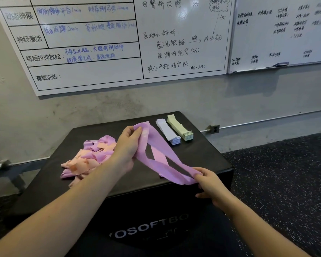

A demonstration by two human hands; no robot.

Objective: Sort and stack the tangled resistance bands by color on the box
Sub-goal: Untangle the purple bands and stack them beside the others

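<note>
A purple resistance band [159, 154] stretches across the top of the black box [202, 154]. My left hand [127, 145] pinches its far end, lifted above the box. My right hand [209, 180] grips its near end at the box's front right edge. A tangled heap of purple and peach bands [87, 158] lies on the left part of the box, just behind my left wrist. At the back right, a flat stack of pale blue bands [168, 131] sits beside a stack of pale green bands [180, 127].
The box stands against a grey wall with two whiteboards [100, 43] above it. A wall socket [215, 129] sits low at the right. Dark speckled rubber floor [285, 173] spreads to the right. A low dark bench [6, 175] stands at the left.
</note>
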